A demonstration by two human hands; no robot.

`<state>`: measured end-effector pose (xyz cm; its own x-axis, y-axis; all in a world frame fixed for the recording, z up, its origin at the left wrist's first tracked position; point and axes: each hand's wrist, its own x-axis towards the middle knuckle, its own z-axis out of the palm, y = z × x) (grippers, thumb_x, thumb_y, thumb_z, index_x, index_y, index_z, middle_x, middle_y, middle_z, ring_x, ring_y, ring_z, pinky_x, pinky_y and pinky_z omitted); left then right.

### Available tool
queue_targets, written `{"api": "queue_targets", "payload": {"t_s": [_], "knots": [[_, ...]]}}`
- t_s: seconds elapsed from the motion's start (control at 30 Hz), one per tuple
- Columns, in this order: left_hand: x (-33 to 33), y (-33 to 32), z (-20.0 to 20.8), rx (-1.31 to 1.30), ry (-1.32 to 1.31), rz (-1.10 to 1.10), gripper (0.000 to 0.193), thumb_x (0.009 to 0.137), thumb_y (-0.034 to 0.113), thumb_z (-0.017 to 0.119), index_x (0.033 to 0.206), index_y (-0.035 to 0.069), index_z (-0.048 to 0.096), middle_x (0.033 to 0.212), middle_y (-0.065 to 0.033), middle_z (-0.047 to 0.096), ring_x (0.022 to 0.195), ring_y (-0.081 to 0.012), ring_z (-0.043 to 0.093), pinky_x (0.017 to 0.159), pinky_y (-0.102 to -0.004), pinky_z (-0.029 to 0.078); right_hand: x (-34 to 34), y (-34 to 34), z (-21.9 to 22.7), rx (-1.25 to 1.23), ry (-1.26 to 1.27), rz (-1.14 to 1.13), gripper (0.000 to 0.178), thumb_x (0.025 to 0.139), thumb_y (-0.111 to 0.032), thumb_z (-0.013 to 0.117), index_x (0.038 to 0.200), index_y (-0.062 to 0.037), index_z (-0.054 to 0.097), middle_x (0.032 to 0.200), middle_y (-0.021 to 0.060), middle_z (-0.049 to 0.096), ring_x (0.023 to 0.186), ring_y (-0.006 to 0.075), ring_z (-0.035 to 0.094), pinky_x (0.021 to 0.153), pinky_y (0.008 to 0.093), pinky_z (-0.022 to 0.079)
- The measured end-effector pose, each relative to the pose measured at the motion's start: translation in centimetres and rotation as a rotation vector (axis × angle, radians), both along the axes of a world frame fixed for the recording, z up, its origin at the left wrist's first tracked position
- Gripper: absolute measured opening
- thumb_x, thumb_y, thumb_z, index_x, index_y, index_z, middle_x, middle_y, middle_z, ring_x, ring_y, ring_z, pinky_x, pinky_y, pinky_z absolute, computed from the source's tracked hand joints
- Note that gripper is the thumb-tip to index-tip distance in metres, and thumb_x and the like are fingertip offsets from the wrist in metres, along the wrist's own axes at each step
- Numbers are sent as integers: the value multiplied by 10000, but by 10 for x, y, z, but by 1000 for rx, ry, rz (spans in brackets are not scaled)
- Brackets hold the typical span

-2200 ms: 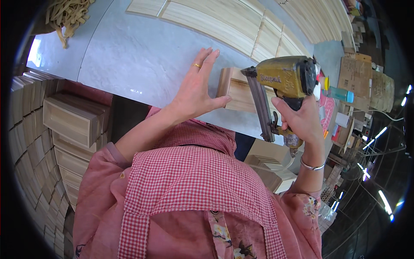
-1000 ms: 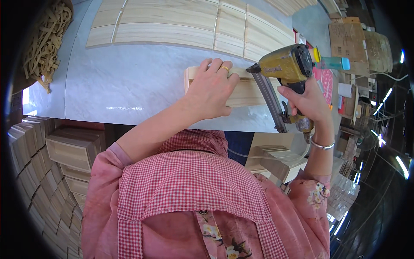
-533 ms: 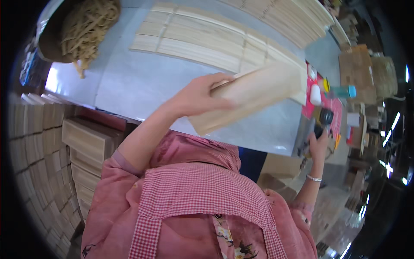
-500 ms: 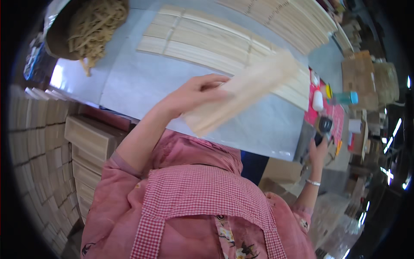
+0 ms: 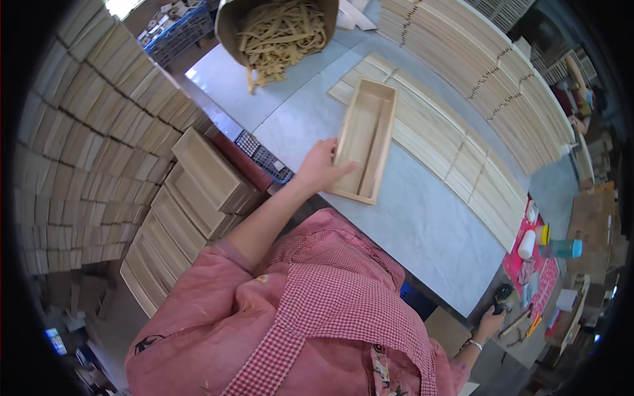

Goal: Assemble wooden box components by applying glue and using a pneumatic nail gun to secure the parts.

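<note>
1 checked apron (image 5: pixel 350 310): red and white, over a pink top, nearest the camera.
Left hand (image 5: pixel 322 171): thumb over the rim, the other fingers against the outside, pinching 1 long wall of the wooden box.
Wooden box (image 5: pixel 362 135): long, narrow, its hollow facing the camera, over the table near its front edge; whether it touches the tabletop I cannot tell.
Right hand (image 5: pixel 490 321): curled around a dark tool (image 5: pixel 504 292) beside the table's right corner; single fingers are too small to make out.
Bracelet (image 5: pixel 473 344): silvery, on the right wrist.
Table (image 5: pixel 422 221): pale, marbled top.
Stacked boxes (image 5: pixel 208 168): wooden, to the person's left.
Boards (image 5: pixel 449 146): laid flat in a row beyond the hand.
Bottle (image 5: pixel 561 249): teal, on its side.
Bin (image 5: pixel 228 33): tipped, tan strips (image 5: pixel 284 36) spilling out.
Board stack (image 5: pixel 472 66): along the far side.
</note>
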<state>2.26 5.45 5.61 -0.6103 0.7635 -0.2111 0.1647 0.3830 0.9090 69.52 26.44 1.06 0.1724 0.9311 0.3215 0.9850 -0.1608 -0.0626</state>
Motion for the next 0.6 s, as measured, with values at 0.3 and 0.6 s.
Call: {"api": "queue_targets", "payload": {"t_s": [0.3, 0.6], "knots": [[-5, -72, -23, 130, 145, 320, 459, 799, 112, 577, 1234, -22, 638, 1113, -177, 674, 944, -293, 622, 862, -373, 511, -9, 31, 1, -38, -38, 189, 442, 941, -257, 633, 1230, 78, 627, 1167, 271, 679, 1036, 424, 659, 906, 434, 533], [-6, -305, -17, -4, 172, 1097, 412, 818, 81, 547, 1209, 2, 649, 1047, -188, 673, 887, -317, 616, 777, -409, 496, -70, 111, 9, 211, -7, 422, 451, 932, -301, 615, 1231, 36, 615, 1075, 237, 689, 925, 433, 647, 826, 452, 537]]}}
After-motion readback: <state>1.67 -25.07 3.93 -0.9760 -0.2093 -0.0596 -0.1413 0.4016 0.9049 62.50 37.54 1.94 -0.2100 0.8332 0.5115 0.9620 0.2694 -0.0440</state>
